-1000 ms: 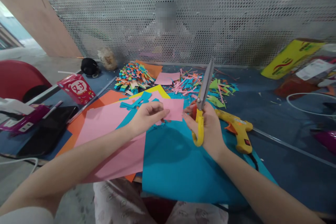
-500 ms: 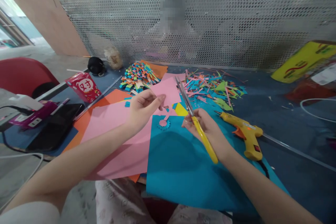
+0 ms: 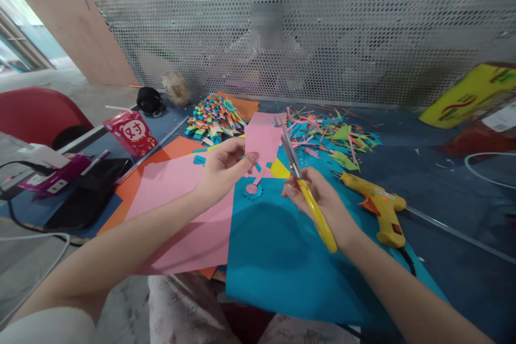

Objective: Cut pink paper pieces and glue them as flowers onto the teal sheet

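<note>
Between the thumb and fingers of my left hand (image 3: 229, 169) is a small pink piece of paper (image 3: 264, 137), held up above the table. My right hand (image 3: 318, 199) grips yellow-handled scissors (image 3: 310, 204), their blades pointing up and away, close to the paper's right edge. I cannot tell whether the blades touch it. Beneath the hands lie a large pink sheet (image 3: 193, 231) and a blue sheet (image 3: 290, 258). A small round paper cut-out with a notched blue rim (image 3: 253, 190) rests on the blue sheet's upper edge, and a yellow scrap (image 3: 279, 169) sits beyond it.
A yellow glue gun (image 3: 381, 207) lies to the right. Paper scraps (image 3: 334, 137) and a cluster of colourful folded strips (image 3: 215, 118) spread along the back, before a perforated metal panel (image 3: 193, 21). At left are a red packet (image 3: 131, 131), a phone (image 3: 88, 193) and a purple power strip (image 3: 56, 177).
The small pink paper has turned more upright and swung slightly to the right in my left hand. The scissors stay in my right hand, almost unmoved; the view has shifted slightly.
</note>
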{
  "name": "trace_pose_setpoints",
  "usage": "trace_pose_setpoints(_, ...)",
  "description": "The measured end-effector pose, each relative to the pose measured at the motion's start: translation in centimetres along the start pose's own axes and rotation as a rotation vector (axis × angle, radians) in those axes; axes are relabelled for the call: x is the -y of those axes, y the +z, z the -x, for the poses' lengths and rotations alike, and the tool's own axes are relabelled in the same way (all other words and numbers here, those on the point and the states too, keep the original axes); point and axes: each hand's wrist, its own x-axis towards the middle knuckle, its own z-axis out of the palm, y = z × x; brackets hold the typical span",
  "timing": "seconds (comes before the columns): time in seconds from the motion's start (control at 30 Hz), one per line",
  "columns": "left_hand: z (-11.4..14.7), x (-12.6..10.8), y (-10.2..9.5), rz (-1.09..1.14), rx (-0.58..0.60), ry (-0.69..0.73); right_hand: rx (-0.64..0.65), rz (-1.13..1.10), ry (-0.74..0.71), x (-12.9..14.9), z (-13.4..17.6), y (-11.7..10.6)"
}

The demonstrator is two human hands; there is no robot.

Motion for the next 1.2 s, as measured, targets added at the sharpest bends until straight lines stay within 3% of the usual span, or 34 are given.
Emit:
trace_pose_setpoints(0.27,-0.7,-0.2,-0.6,0.146,-0.077,-0.053,-0.025,-0.037,-0.015,-0.7,-0.2,0.3)
trace_pose_setpoints(0.67,-1.4,-0.5,-0.9,0.177,-0.061,-0.010,0.014,-0.036,0.011,-0.3,0.0,0.0)
trace_pose_setpoints(0.9,-1.3,-1.1,-1.1,0.054,-0.056,0.042,0.020,-0.047,-0.027,-1.0,-0.1,0.1)
trace_pose_setpoints(1.2,-1.9,-0.9,-1.4,0.164,-0.150,0.049,0.075,0.018,-0.026,-1.1,0.0,-0.1)
